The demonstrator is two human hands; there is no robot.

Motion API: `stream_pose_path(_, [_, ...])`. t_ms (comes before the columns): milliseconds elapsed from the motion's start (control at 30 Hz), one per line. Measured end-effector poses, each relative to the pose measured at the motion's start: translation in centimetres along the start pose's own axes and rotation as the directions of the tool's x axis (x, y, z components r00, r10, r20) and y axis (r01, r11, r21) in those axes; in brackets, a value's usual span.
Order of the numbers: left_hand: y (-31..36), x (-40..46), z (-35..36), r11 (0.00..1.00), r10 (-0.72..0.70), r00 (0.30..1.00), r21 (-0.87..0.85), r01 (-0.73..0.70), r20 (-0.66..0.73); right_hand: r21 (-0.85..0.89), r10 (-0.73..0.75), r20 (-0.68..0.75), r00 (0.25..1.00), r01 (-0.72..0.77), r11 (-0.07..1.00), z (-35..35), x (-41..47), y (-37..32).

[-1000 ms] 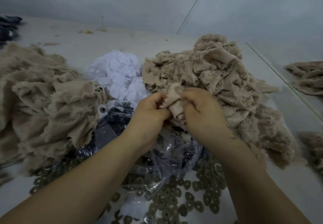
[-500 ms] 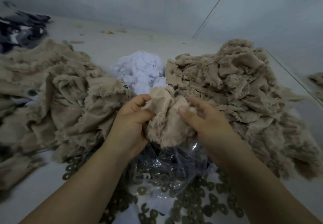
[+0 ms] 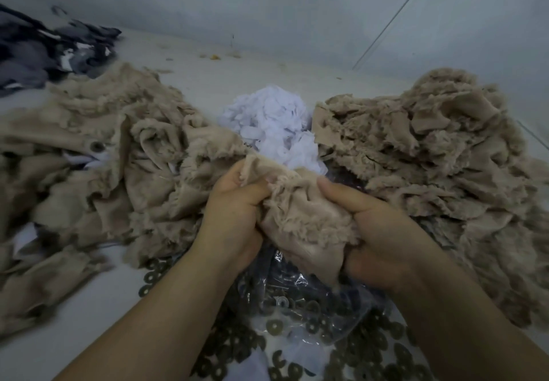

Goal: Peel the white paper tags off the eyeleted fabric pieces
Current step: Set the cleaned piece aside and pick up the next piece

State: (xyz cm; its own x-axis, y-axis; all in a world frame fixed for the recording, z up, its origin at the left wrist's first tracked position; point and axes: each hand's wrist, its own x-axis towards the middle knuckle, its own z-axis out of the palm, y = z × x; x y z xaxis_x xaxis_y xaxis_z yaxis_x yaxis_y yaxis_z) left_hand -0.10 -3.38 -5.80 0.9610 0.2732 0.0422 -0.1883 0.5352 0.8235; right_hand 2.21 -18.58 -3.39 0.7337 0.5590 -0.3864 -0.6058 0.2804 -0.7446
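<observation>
Both hands hold one bunch of frayed beige fabric pieces (image 3: pixel 300 217) low in the middle of the view. My left hand (image 3: pixel 234 211) grips its left edge with curled fingers. My right hand (image 3: pixel 377 232) clasps its right side, thumb on top. No white tag shows on the held bunch. Behind it lies a heap of white paper tags (image 3: pixel 273 125). A large pile of beige fabric (image 3: pixel 98 166) spreads at the left, with one metal eyelet (image 3: pixel 95 146) showing. Another beige pile (image 3: pixel 430 155) rises at the right.
A clear plastic bag (image 3: pixel 300 297) and several loose bronze ring eyelets (image 3: pixel 273 325) lie under my forearms. Dark grey cloth (image 3: pixel 50 51) sits at the far left corner. A pale wall (image 3: pixel 267 9) closes the back of the white table (image 3: pixel 202 80).
The bunch has been lifted off the right pile and drawn toward me. My hands have spread apart on it, and the camera has swung left.
</observation>
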Motion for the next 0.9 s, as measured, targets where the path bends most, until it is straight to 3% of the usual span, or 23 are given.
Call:
stream_pose_path(133, [0.3, 0.1, 0.2, 0.997, -0.004, 0.999, -0.082, -0.001, -0.054, 0.012, -0.012, -0.075, 0.997, 0.013, 1.0, 0.5, 0.0, 0.6])
stream_pose_path(233, [0.2, 0.5, -0.4, 0.993, -0.002, 0.993, -0.121, -0.012, -0.121, 0.093, -0.099, -0.201, 0.974, 0.12, 0.988, 0.3, 0.5, 0.5])
stream_pose_path(333, [-0.1, 0.8, -0.9, 1.0, -0.025, 0.98, 0.005, 0.026, -0.195, 0.119, -0.154, -0.258, 0.954, 0.189, 0.975, 0.1, 0.7, 0.5])
stream_pose_path(433, [-0.4, 0.5, -0.9, 0.979, 0.027, 0.988, 0.205, 0.005, -0.155, 0.116, -0.131, -0.239, 0.962, 0.162, 0.98, 0.1, 0.6, 0.6])
stream_pose_path(467, [-0.3, 0.5, -1.1, 0.933, 0.105, 0.989, 0.353, -0.062, -0.104, 0.106, -0.137, -0.227, 0.964, 0.165, 0.981, 0.2, 0.5, 0.6])
stream_pose_path(533, [0.1, 0.4, -1.5, 0.722, 0.254, 0.956, 0.629, -0.289, 0.148, 0.057, -0.178, -0.217, 0.96, 0.194, 0.979, 0.3, 0.3, 0.5])
stream_pose_path(600, [0.5, 0.2, -1.7, 0.467, 0.313, 0.856, 0.718, -0.516, 0.412, 0.026, -0.208, -0.217, 0.954, 0.218, 0.976, 0.3, 0.1, 0.3])
stream_pose_path(633, [0.7, 0.1, -1.7, 0.384, 0.316, 0.807, 0.71, -0.59, 0.499, 0.036, -0.204, -0.21, 0.956, 0.216, 0.976, 0.3, 0.1, 0.2])
stream_pose_path(800, [1.4, -0.3, -1.2, 0.211, 0.41, 0.713, 0.702, -0.68, 0.568, 0.179, -0.086, -0.183, 0.979, 0.119, 0.977, -0.1, -0.1, -0.6])
stream_pose_path(900, [1.1, 0.0, -1.1, 0.222, 0.504, 0.738, 0.759, -0.612, 0.448, 0.282, -0.087, -0.144, 0.986, 0.126, 0.951, -0.1, 0.0, -0.5])
